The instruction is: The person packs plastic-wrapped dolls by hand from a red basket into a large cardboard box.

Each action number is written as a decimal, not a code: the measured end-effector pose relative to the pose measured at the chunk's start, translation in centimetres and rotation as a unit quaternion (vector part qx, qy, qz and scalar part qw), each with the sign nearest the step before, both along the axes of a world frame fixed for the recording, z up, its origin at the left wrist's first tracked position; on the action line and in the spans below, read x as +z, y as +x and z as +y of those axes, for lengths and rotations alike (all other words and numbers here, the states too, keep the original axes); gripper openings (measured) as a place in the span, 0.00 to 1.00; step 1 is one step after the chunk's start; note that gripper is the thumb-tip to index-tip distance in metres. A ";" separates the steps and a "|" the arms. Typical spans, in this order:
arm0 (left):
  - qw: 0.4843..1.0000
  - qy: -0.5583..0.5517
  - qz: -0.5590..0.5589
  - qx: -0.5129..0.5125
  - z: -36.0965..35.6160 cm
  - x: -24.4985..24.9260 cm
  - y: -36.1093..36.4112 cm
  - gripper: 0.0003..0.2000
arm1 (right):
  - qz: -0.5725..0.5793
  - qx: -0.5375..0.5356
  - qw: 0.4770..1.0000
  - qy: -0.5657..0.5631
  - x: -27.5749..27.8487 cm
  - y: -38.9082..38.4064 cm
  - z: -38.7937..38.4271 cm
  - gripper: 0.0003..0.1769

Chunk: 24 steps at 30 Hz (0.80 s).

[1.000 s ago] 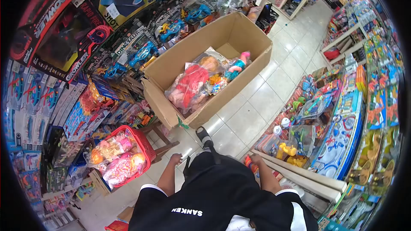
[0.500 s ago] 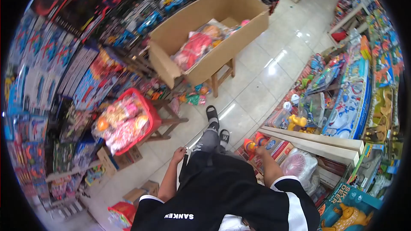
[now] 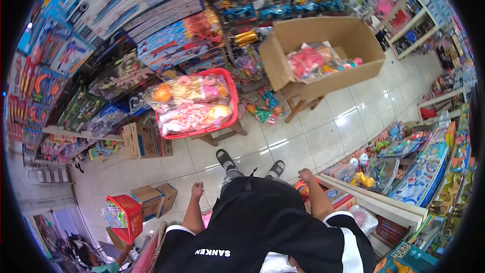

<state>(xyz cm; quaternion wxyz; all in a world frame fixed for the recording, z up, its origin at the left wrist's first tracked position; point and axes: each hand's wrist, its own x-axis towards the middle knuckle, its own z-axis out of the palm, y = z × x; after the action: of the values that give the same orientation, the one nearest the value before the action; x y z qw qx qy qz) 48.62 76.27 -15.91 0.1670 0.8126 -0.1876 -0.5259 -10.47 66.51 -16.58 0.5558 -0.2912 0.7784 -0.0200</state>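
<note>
My left hand [image 3: 197,190] hangs beside my left hip over the tiled floor, its fingers curled in and nothing visible in them. My right hand [image 3: 305,175], also loosely curled and seemingly holding nothing, is near orange-and-red toys [image 3: 302,188] on the right. In front of me a red plastic basket [image 3: 235,102] rests on a wooden stool [image 3: 221,135], filled with bagged dolls [image 3: 194,119] in pink and orange. Farther right, a large open cardboard box [image 3: 343,82] stands on another wooden stool [image 3: 298,107] and holds more bagged pink dolls [image 3: 308,60].
Shelves of boxed toys [image 3: 172,45] line the left and far side. A low white-edged display [image 3: 374,194] with toys runs along my right. Bagged toys [image 3: 265,108] lie on the floor between the stools. Cartons [image 3: 151,199], a red container [image 3: 129,217] and another person [image 3: 93,258] are lower left.
My view has turned left, so the basket and box appear farther right. My feet have stepped apart. My right hand has swung forward, away from the low display's edge.
</note>
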 end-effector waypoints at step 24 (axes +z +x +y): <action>0.905 -0.412 -0.101 0.043 -20.0 15.8 12.9 0.12 | 0.030 0.428 0.659 -0.617 22.1 46.7 -25.6 0.25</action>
<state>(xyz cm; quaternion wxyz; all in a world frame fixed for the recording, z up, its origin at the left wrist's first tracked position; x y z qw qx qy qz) 61.56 56.28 -0.15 0.4895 0.7276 -0.3681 -0.3090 36.22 40.94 5.51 0.1721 -0.8691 0.3926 -0.2468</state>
